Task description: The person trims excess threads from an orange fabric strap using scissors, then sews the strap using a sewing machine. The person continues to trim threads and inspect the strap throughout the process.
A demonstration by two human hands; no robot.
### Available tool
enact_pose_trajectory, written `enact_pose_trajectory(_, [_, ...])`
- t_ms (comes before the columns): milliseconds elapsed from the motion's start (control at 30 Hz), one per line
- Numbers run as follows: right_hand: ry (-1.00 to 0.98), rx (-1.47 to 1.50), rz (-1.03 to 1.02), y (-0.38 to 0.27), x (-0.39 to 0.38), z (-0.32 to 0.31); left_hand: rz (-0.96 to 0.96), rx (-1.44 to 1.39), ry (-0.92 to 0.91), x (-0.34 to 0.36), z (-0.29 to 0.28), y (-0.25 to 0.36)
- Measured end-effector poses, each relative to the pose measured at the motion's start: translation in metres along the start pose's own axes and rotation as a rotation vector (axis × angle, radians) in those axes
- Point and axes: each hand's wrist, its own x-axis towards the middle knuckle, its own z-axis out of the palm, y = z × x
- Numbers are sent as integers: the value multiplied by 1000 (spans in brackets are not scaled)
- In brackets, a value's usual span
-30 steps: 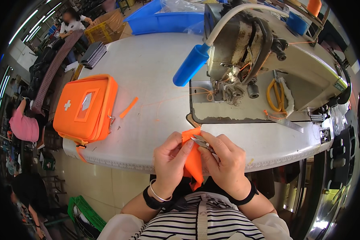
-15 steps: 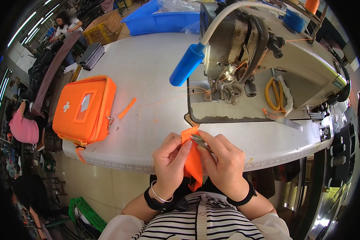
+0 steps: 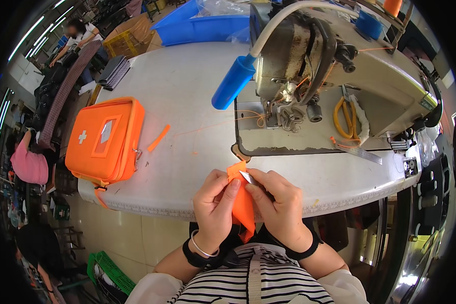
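Observation:
My left hand pinches the top of a folded piece of orange fabric between thumb and fingers. The cloth hangs down over the table's front edge towards my lap. My right hand is closed on small metal thread snips; their pointed tip lies against the fabric near its upper end. The fingers hide most of the snips' handle. Both hands are close together at the table's near edge, just below the sewing machine.
An orange bag with a white cross stands on the table at left, beside an orange strip. Yellow-handled scissors and a metal ruler lie by the machine. A blue tube hangs there. A blue bin is behind.
My right hand has shifted slightly left, and the snips' tip now points more up and left on the fabric. At the far left, a person has leaned over.

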Motion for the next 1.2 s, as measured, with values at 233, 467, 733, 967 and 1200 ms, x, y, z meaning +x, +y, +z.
enact_pose_trajectory(233, [52, -171, -147, -3, -1, -2, -87, -55, -25, 4, 4, 9])
enact_pose_trajectory(467, [19, -157, -106, -4, 2, -5, -12, 75, -38, 3, 4, 8])
enact_pose_trajectory(733, [33, -176, -105, -5, 2, -5, 58, 86, -41, 1, 0, 1])
enact_pose_trajectory(967, [40, -155, -98, -3, 2, -4, 72, 144, -29, 1, 0, 0])
enact_pose_trajectory(1200, [51, -178, -91, -4, 1, -2, 71, 200, -41, 1, 1, 2])
